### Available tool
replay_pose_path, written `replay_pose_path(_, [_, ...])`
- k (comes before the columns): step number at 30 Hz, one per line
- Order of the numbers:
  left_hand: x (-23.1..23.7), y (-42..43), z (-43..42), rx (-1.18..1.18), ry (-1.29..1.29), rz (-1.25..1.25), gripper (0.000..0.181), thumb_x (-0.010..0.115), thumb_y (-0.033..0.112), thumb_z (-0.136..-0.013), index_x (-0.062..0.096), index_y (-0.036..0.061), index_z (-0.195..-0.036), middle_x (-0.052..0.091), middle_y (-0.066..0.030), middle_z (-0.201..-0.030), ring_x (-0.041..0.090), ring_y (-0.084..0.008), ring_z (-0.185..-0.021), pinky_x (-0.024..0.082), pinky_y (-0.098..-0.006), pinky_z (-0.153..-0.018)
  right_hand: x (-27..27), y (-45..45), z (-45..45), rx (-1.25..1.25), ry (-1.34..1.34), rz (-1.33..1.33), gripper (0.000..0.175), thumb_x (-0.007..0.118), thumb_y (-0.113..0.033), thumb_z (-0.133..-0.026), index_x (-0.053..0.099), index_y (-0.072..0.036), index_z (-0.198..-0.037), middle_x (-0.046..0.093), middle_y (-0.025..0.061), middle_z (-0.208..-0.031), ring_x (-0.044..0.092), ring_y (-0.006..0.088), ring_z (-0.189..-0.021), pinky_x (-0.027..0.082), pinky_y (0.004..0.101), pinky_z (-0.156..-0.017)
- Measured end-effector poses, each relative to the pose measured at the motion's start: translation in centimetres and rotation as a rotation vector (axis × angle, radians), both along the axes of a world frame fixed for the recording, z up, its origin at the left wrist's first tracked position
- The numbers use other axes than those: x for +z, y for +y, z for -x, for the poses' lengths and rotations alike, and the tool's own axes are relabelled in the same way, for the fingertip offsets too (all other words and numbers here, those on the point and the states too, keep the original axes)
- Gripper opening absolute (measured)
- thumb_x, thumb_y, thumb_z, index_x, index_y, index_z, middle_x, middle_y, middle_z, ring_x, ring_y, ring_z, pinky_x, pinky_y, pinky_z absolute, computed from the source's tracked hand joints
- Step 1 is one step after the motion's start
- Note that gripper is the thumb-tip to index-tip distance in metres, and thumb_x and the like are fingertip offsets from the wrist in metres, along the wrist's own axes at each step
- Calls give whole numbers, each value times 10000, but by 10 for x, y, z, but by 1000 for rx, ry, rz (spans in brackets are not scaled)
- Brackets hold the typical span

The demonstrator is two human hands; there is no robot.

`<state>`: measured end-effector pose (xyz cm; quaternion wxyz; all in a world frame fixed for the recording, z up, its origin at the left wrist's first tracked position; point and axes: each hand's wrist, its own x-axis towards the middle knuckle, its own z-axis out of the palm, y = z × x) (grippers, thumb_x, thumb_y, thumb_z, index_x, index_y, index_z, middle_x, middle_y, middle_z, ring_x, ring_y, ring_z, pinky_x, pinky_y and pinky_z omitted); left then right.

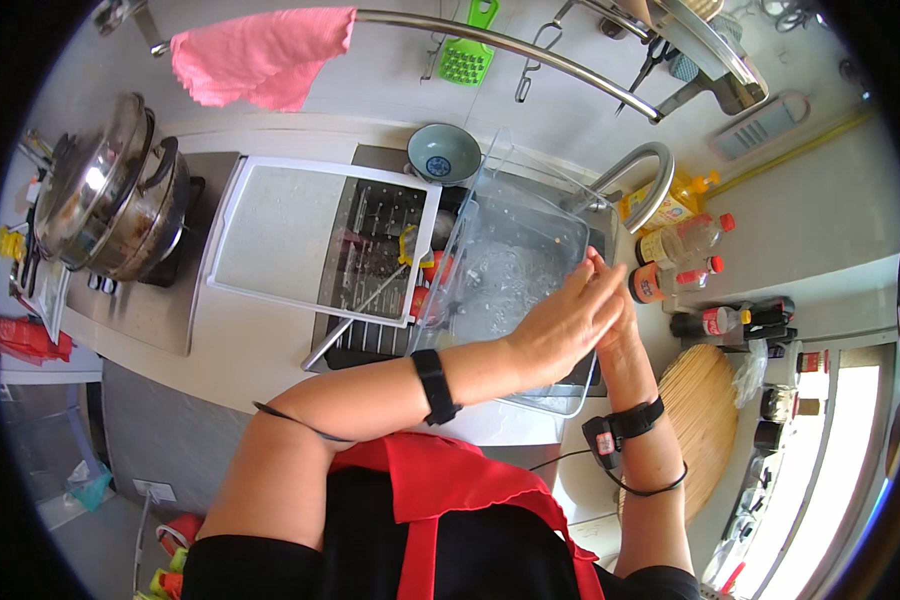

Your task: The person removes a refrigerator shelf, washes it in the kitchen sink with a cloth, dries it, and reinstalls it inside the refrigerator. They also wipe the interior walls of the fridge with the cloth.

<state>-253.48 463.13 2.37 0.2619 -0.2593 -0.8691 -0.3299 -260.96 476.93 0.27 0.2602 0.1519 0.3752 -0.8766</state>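
My left hand [562, 326] reaches across and lies against my right hand [616, 322], palm to palm, at the right side of the sink. No object shows between them, though the palms are hidden. Below and left of them a clear plastic bin [487, 300] sits over the sink with bubbly water in it. The curved metal faucet [656, 184] stands behind my hands. To the left, a white-framed clear refrigerator shelf [285, 229] lies across the counter and the sink's edge.
A blue-green bowl [444, 154] stands behind the bin. A steel steamer pot [127, 217] is on the stove at left. Bottles [682, 240] line the right wall, near a round wooden board [701, 420]. A metal rail [495, 45] with a pink cloth [262, 56] crosses above.
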Motion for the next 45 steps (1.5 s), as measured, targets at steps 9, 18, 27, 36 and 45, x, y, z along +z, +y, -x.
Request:
replay_pose_path(9, [-9,17,20,283,-108,95,340,489,150,-881,442,0,-1183,519,-166,-1080,556,-312,-829,523,-382,-641,21,-28,-36,-217,170,-48,381,463,-376,-982,524,-88,-1222,602,42,-1103,553,214,-1040,418,371,-971])
replay_pose_path(18, [-7,-33,66,-178,-608,230,219,601,253,-802,672,74,-905,676,-170,-941,648,-322,-909,516,-413,-732,44,-36,-69,249,1538,-1509,895,537,109,-608,247,-32,-1443,290,237,-1431,234,419,-1359,224,463,-1125])
replay_pose_path(27, [-4,-40,69,-509,-849,-77,335,738,111,-615,660,45,-933,674,-173,-868,659,-265,-807,510,-363,-669,41,-37,-43,236,1417,-1674,696,737,-161,-694,439,-93,-1319,631,177,-1011,624,370,-920,514,431,-795])
replay_pose_path(36, [0,-35,68,-40,-391,556,153,638,79,-713,687,19,-845,682,-184,-855,661,-356,-841,538,-440,-699,24,-43,-23,426,891,-1895,449,678,-194,-727,528,7,-1100,681,196,-932,654,372,-902,538,409,-777])
replay_pose_path(45, [-10,-38,74,-186,-8,671,174,627,102,-726,591,48,-887,651,-172,-718,653,-368,-702,518,-459,-592,1,-32,-11,642,992,-1616,160,631,-162,-703,611,-35,-607,676,191,-783,678,298,-769,530,382,-666])
